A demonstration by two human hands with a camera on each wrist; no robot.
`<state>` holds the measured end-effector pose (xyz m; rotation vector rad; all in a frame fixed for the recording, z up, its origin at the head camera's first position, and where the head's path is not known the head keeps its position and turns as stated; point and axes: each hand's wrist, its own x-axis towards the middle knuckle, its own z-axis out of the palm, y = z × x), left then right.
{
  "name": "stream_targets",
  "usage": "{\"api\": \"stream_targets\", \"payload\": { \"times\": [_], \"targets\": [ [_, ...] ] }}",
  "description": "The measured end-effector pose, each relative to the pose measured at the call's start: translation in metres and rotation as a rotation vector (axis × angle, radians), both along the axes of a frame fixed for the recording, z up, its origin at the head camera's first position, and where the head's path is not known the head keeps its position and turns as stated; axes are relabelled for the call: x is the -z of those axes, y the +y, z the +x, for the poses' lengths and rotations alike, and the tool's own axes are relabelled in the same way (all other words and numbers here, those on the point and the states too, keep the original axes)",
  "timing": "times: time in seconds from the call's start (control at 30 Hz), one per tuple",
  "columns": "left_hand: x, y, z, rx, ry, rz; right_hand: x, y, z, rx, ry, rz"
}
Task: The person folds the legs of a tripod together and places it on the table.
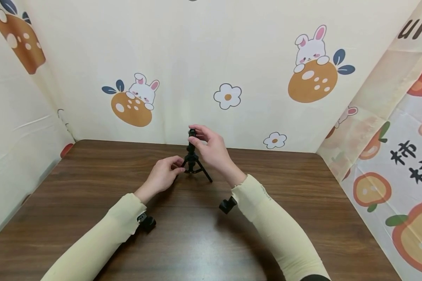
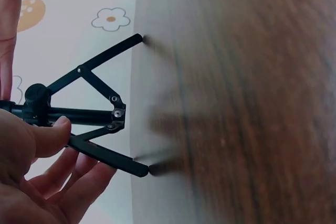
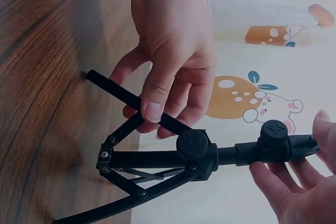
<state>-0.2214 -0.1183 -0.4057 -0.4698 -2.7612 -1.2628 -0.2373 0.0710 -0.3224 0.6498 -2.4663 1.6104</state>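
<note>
Your tripod [image 1: 191, 149] is upright, far middle of the table [image 1: 190, 222], long axis vertical. You've got your left hand [image 1: 163, 173] pinching its left leg [image 3: 108, 84], right hand [image 1: 213, 149] holding the top end [image 1: 192, 133].

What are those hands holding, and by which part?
A small black tripod: the left hand pinches one leg, while the right hand holds the top section.
</note>
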Motion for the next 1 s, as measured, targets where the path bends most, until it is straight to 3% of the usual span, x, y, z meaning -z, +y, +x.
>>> {"api": "stream_targets", "payload": {
  "times": [0.27, 0.53, 0.7, 1.0],
  "targets": [
    [-0.002, 0.005, 0.004, 0.017, 0.038, 0.023, -0.001, 0.002, 0.001, -0.021, 0.024, -0.007],
    [0.000, 0.007, 0.005, 0.034, 0.050, 0.112, -0.004, 0.003, 0.003, -0.037, 0.021, -0.039],
    [0.003, 0.008, 0.005, 0.043, 0.005, 0.191, -0.005, 0.003, 0.005, -0.043, 0.007, -0.063],
    [0.007, 0.012, 0.009, 0.067, -0.150, 0.391, -0.004, 0.005, 0.007, -0.082, -0.032, -0.115]
  ]
}}
